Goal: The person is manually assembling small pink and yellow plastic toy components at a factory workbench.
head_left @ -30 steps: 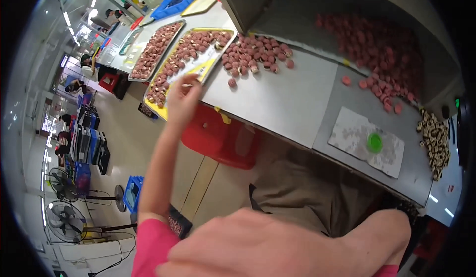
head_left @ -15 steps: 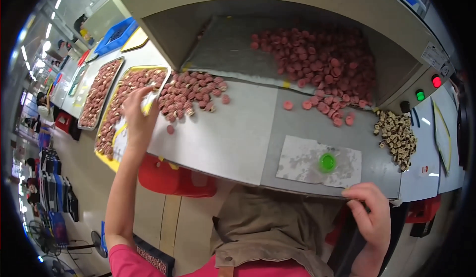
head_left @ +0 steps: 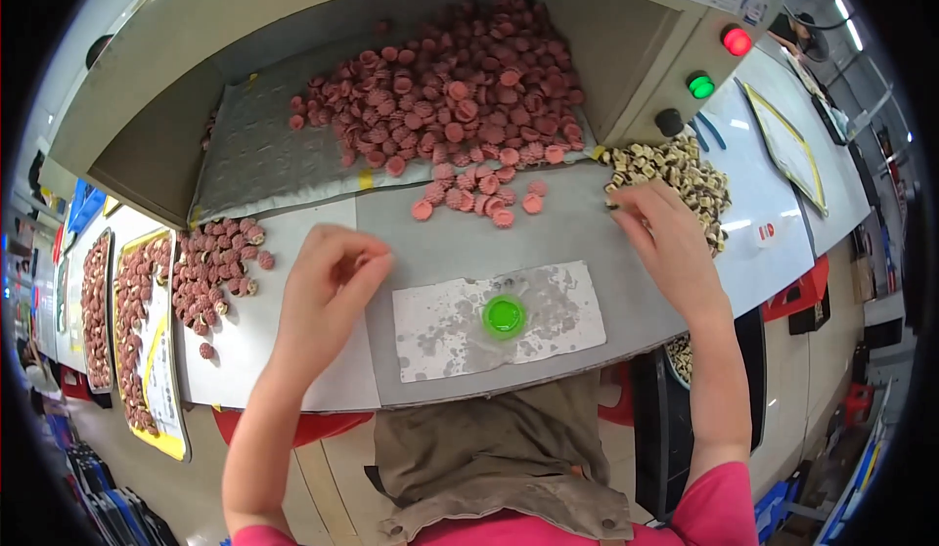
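My left hand (head_left: 328,282) hovers over the grey table (head_left: 293,350) with its fingers curled in, and nothing shows in it. It is between a heap of pink ridged discs (head_left: 215,262) on its left and a stained white sheet (head_left: 548,302) carrying a green round cap (head_left: 504,316). My right hand (head_left: 665,238) reaches forward, fingertips touching the near edge of a pile of small cream and dark pieces (head_left: 680,179). I see nothing gripped in it. A few pink discs (head_left: 479,202) lie loose between both hands.
A large mass of pink discs (head_left: 460,96) fills the grey hopper behind. Its side panel has a red light (head_left: 737,40), a green light (head_left: 700,86) and a black knob (head_left: 669,122). Trays of pink discs (head_left: 127,321) sit far left. A red stool (head_left: 303,427) stands under the table.
The view has swung right to centre on the hopper. My left hand came back from the yellow tray to the table middle. My right hand rose from the table's edge to the cream pile.
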{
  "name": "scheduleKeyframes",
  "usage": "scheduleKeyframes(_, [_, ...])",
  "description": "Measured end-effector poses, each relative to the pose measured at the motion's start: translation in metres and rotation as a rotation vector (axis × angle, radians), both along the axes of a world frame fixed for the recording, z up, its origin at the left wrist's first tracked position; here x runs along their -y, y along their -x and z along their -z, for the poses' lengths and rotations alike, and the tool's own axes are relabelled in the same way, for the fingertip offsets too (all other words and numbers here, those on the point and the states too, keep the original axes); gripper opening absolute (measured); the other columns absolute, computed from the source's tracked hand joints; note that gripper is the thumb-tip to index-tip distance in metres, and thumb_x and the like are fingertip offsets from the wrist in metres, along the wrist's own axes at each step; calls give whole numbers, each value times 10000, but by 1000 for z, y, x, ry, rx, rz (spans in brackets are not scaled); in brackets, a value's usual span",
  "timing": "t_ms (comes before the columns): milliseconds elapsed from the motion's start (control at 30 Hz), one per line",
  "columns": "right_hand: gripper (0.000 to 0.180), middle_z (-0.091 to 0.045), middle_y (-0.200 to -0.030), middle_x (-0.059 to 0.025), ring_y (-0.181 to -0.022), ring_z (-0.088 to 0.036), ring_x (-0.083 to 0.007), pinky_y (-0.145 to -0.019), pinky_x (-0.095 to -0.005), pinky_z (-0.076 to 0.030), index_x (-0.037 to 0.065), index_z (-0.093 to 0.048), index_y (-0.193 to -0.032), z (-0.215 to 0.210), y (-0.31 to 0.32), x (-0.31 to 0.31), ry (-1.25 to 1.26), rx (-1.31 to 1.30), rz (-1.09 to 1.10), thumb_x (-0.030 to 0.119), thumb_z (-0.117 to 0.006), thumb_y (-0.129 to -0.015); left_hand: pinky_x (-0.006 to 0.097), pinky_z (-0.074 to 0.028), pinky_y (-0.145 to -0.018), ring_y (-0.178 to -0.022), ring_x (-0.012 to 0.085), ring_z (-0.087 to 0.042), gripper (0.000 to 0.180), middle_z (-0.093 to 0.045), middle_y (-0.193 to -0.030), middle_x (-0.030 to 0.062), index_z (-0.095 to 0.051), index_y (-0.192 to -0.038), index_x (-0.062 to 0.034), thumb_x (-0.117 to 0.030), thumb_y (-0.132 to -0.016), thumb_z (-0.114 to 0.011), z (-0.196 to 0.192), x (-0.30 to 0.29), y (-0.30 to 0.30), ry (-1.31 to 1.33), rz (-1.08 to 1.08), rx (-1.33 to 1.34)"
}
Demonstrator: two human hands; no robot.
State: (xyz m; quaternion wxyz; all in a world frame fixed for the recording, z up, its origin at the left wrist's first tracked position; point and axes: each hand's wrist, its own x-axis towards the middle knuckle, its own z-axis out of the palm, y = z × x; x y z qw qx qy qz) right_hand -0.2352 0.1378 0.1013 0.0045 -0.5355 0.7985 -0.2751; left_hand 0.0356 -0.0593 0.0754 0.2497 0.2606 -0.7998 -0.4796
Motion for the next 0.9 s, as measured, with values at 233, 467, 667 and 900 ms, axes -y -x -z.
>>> scheduleKeyframes(233, [142, -573, -928, -140, -846, -581, -330, -738, -383, -470, 9, -583, -973, 22, 11, 12, -23, -211, 81, 38, -591, -834, 244, -466, -739, -849, 95, -549, 195, -561, -1085, 35, -581, -1090, -5, -66, -905, -571, -6, -69, -8, -726, -116, -288])
scheduleKeyframes(467, [168, -574, -912, -131, -815, -586, -295, -714, -366, -471, 9, -575, -974, 11, -8, 15, -38, -204, 16, 58, -622, -820, 251, -462, -825, -948, 100, -552, 260, -592, -1077, 51, -572, -1166, 3, -122, -939, -539, 11, -85, -8, -886, -12, -425])
scheduleKeyframes(667, [215, -559, -891, -53, -764, -559, -139, -669, -283, -452, 29, -575, -983, 19, -28, 25, -100, 237, -48, 99, -675, -806, 270, -454, -860, -987, 119, -551, 323, -585, -1095, 41, -506, -1255, 0, -123, -958, -508, 18, -80, -15, -885, 112, -478])
scheduleKeyframes(900, [255, -552, -889, -26, -747, -537, -101, -688, -234, -448, 46, -583, -1024, 21, -31, 22, -92, 303, -89, 102, -689, -799, 279, -458, -863, -991, 119, -548, 330, -588, -1082, 34, -499, -1256, 1, -141, -958, -511, 21, -78, -19, -987, 94, -568])
